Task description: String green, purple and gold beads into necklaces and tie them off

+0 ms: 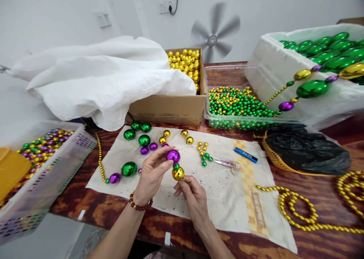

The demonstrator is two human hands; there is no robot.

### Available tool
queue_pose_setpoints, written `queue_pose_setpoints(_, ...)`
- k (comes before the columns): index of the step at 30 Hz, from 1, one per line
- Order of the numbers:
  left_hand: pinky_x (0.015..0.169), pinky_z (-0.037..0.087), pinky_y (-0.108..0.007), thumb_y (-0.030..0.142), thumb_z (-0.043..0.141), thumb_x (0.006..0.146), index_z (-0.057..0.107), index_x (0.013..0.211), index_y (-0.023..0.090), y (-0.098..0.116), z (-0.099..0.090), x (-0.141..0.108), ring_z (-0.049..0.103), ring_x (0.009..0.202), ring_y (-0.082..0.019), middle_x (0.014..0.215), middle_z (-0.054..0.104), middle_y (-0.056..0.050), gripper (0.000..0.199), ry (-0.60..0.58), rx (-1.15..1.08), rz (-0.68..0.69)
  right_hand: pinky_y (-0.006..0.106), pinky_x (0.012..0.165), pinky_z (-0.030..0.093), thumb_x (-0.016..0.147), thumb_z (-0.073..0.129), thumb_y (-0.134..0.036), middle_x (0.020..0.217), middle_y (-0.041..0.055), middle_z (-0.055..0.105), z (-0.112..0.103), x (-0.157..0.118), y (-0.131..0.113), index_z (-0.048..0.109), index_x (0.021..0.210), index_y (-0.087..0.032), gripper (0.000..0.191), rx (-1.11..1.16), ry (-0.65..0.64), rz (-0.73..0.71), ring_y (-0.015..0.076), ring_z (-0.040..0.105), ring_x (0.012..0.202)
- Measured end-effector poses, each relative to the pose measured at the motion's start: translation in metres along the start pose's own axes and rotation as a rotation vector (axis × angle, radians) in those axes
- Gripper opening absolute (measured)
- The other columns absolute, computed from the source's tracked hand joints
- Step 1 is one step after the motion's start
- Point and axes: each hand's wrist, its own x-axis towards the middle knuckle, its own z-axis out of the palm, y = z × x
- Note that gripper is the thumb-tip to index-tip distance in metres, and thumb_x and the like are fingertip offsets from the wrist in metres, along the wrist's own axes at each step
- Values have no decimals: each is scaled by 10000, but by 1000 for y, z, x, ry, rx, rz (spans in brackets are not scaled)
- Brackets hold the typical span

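Observation:
My left hand (155,168), with a bracelet of dark red beads at the wrist, pinches a shiny purple bead (173,156). Below that bead a small green bead (176,166) and a gold bead (178,173) follow in a row. My right hand (193,196) has its fingertips closed just under the gold bead; any thread between them is too fine to make out. Both hands are over a pale cloth (227,209). On it lie large green beads (144,140), purple beads (145,150), gold beads (189,140) and small green beads (207,155).
Thread snips (226,163) and a blue marker (246,155) lie on the right. A cardboard box (170,109) and a clear bin (241,122) of beads stand behind. A perforated basket (71,153) is left, a black bag (307,149) and gold bead strands (298,209) right.

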Motion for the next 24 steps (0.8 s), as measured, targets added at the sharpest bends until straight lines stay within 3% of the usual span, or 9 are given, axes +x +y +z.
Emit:
queue_pose_setpoints(6, 851, 513, -227, 286, 830, 719, 751, 1073, 241, -7, 1, 4, 636, 956, -147, 1079, 716, -53, 365, 10, 20, -13, 196, 454, 405, 866, 671, -448, 807, 82, 743, -3, -4, -2, 640, 898, -161, 290, 167, -29, 159, 180, 710, 633)
queue_pose_setpoints(10, 873, 515, -266, 311, 827, 730, 751, 1047, 224, -13, 5, 2, 648, 979, -183, 1085, 722, -72, 337, -135, 82, -78, 196, 428, 367, 808, 710, -499, 743, 71, 729, -14, -6, 3, 637, 826, -158, 350, 176, 140, 207, 164, 669, 551)
queue_pose_setpoints(14, 895, 513, -338, 491, 677, 850, 738, 1097, 190, -21, 13, 15, 655, 1029, -248, 1135, 704, -126, 394, -277, 125, -115, 201, 432, 321, 796, 714, -456, 658, 39, 699, -30, -7, 5, 679, 790, -158, 300, 118, 209, 171, 116, 570, 491)
queue_pose_setpoints(17, 799, 511, -321, 456, 681, 848, 750, 1067, 198, -40, 23, 39, 654, 911, -232, 1051, 702, -110, 345, -315, 331, -66, 213, 422, 290, 803, 691, -462, 573, 16, 660, -39, -8, 5, 683, 771, -166, 297, 101, 185, 167, 98, 481, 433)
queue_pose_setpoints(21, 798, 466, -300, 332, 692, 831, 769, 978, 240, -77, 35, 68, 594, 829, -210, 934, 654, -70, 191, -475, 759, 189, 211, 426, 297, 795, 693, -456, 618, 21, 682, -44, -10, 8, 658, 768, -169, 290, 132, 181, 156, 100, 508, 442)
queue_pose_setpoints(24, 759, 433, -279, 308, 636, 858, 760, 1002, 251, -95, 38, 77, 560, 768, -190, 929, 613, -64, 198, -536, 999, 254, 203, 429, 304, 813, 683, -433, 575, 9, 664, -45, -11, 11, 652, 776, -165, 272, 146, 173, 151, 90, 482, 425)
